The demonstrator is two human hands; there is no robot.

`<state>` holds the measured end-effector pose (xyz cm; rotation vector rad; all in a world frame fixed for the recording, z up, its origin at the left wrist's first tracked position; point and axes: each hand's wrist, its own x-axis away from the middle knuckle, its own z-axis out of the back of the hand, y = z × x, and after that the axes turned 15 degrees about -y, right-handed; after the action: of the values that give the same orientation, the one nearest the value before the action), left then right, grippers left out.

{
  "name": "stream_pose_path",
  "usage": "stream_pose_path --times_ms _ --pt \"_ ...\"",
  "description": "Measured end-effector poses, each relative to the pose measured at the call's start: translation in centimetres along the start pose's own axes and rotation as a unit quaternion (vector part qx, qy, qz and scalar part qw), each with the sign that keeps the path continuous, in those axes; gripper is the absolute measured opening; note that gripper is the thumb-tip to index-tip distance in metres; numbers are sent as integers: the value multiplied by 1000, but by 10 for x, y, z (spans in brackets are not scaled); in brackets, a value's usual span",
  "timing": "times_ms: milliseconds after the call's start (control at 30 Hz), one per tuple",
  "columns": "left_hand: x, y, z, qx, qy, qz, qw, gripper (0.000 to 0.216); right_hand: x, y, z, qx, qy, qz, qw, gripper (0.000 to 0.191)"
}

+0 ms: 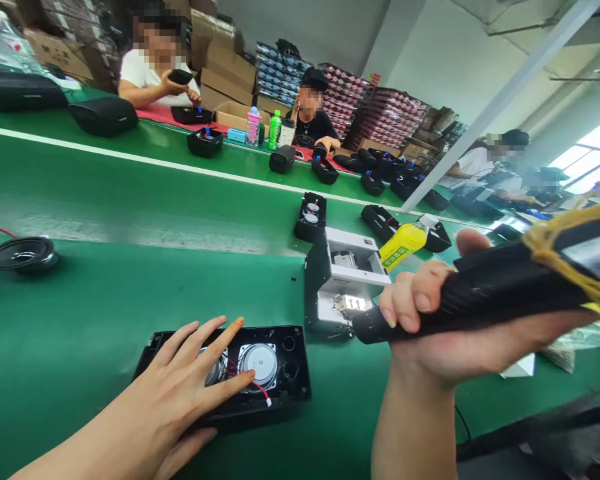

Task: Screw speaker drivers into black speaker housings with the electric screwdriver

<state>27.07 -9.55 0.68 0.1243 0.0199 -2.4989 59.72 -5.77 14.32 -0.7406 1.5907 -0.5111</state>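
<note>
A black speaker housing [296,373] lies on the green bench, with two round drivers set in it. The right-hand driver [261,363] is plain to see, and a red wire with a white plug runs across it. Over the housing my left hand [180,387] is spread with fingers apart, partly covering the other driver. Raised at the right, my right hand [425,313] is wrapped round a black electric screwdriver [505,280] with yellow rubber bands on its body. Its tip end points left, near a grey-and-black screw feeder [347,280].
A loose speaker driver [23,255] with a red wire lies at the left. Behind the screw feeder stand a yellow bottle [404,245] and another housing [310,217]. Across the line, people work among several black speaker shells [325,170]. A slanted white post [490,113] rises at the right.
</note>
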Motion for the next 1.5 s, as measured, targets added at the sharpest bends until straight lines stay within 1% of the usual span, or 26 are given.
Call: stream_pose_path --times_ms 67,100,167,233,300,400,500,633,733,800,900,1067,1167,1267,1500 --pt "0 -2 7 18 1 -9 1000 82 -4 -7 -16 -42 -10 -26 999 57" --pt "-1 -2 11 36 7 -8 999 78 -4 -9 -25 -61 -10 -43 997 52" --pt "-8 1 19 79 35 3 996 61 -4 -9 -42 -97 -6 -70 993 43" --pt "-18 5 25 122 72 28 990 45 -2 -6 -57 -129 -8 -77 989 41" --pt "-30 9 28 160 96 44 981 37 0 -1 -69 -147 -5 -81 986 42" --pt "-42 11 28 214 87 42 972 31 4 8 -79 -160 10 -81 984 42" --pt "-45 8 22 258 89 41 961 22 8 16 -79 -161 10 -79 984 42" --pt "-43 4 14 296 119 43 947 15 11 25 -70 -152 -22 -64 986 47" --pt "-42 4 12 296 120 46 947 10 14 27 -68 -158 -50 -62 984 50" --pt "-42 5 12 288 119 50 949 11 16 26 -70 -170 -54 -72 981 44" --pt "-43 7 14 276 122 58 952 13 18 24 -75 -184 -38 -87 978 36" --pt "-44 8 14 269 121 75 952 15 21 24 -74 -201 -57 -82 975 40" --pt "-44 8 14 272 122 70 952 14 21 25 -74 -197 -59 -84 975 41" --pt "-44 8 14 269 126 68 952 14 21 26 -78 -190 -58 -89 976 42" --pt "-46 9 13 270 116 71 953 15 27 27 -86 -189 -75 -73 976 49"
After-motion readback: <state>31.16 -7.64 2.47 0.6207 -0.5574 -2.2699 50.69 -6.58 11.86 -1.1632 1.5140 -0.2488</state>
